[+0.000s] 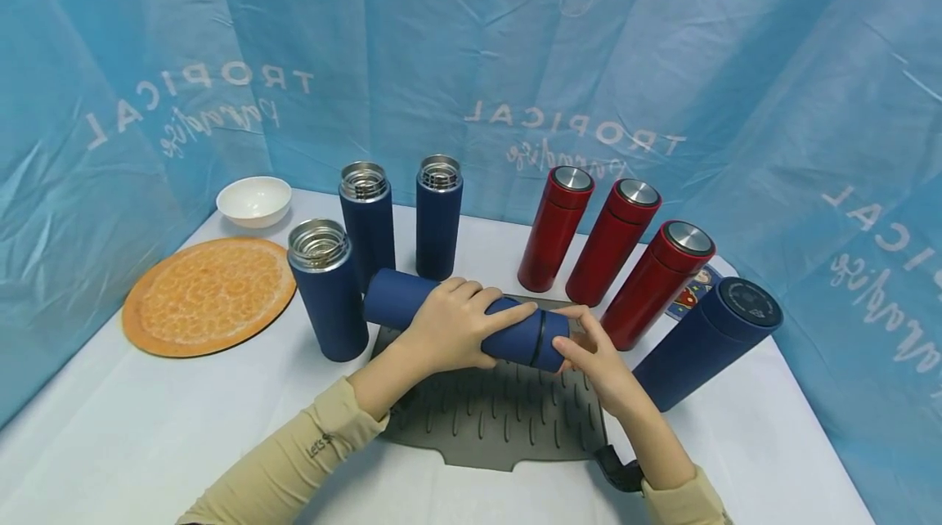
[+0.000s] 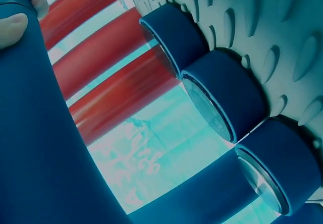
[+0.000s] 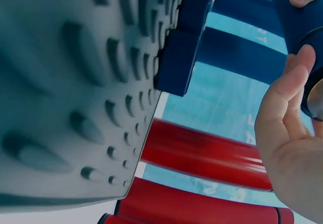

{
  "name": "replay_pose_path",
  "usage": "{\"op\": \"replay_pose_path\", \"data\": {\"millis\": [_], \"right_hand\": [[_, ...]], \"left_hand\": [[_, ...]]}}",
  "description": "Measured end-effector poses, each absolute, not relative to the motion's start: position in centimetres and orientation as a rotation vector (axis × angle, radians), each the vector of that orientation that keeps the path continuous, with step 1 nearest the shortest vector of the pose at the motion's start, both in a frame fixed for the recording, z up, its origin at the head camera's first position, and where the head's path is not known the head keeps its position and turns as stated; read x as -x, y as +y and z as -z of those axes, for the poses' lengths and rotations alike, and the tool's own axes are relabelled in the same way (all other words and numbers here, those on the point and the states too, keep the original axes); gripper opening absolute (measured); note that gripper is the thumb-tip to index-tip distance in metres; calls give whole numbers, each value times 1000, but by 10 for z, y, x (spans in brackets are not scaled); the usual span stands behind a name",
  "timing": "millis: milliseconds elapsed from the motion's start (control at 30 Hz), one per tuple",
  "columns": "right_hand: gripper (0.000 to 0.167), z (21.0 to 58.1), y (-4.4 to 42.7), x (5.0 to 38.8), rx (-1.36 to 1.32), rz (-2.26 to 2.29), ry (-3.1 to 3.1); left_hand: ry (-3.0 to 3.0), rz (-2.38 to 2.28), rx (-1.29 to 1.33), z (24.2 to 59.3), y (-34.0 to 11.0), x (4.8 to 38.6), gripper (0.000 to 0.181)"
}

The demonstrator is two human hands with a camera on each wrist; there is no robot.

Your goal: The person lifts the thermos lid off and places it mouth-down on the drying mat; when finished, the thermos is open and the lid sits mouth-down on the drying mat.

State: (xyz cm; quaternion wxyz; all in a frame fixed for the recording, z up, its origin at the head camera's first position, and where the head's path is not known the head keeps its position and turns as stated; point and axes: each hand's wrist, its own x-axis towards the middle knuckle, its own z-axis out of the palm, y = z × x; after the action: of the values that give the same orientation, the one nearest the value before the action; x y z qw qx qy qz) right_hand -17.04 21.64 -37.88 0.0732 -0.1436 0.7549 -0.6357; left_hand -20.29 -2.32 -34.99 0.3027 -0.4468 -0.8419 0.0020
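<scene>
A dark blue thermos (image 1: 401, 298) is tilted nearly level above the grey ridged mat (image 1: 478, 431). My left hand (image 1: 450, 325) grips it round the body. At its right end, my right hand (image 1: 599, 361) pinches the blue lid (image 1: 550, 340) between thumb and fingers; a thin dark seam shows between lid and body. In the left wrist view, three blue lids (image 2: 225, 94) lie in a row on the mat, mostly hidden from the head view by the held thermos. Three lidless blue thermoses (image 1: 331, 304) with bare steel necks stand to the left.
Three red thermoses (image 1: 614, 243) with steel-topped lids stand at the back right. A lidded blue thermos (image 1: 706, 341) is by my right forearm. Leftward are a round pizza-patterned board (image 1: 213, 296) and a white bowl (image 1: 253, 202). A printed card (image 1: 695, 293) lies behind the red ones.
</scene>
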Motion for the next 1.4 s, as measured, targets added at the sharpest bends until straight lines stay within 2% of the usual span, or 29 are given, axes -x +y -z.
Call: {"op": "replay_pose_path", "data": {"millis": [267,633,933,1300,1400], "right_hand": [[46,389,221,173,572,1851,2374],[60,389,223,169,638,1640,2597],[68,387,224,166,696,1510,2697],[76,387,224,168,963,1479,2783],[79,387,224,169,944,1501,2758]], "left_hand": [[-2266,-16,1198,348,-23,203,86],[-2320,11,1196,349,-23,202,85],[-2374,58,1187,350,-23,202,83],[-2371,115,1188,349,-24,203,81],[-2367,124,1186,350,-24,204,81]]}}
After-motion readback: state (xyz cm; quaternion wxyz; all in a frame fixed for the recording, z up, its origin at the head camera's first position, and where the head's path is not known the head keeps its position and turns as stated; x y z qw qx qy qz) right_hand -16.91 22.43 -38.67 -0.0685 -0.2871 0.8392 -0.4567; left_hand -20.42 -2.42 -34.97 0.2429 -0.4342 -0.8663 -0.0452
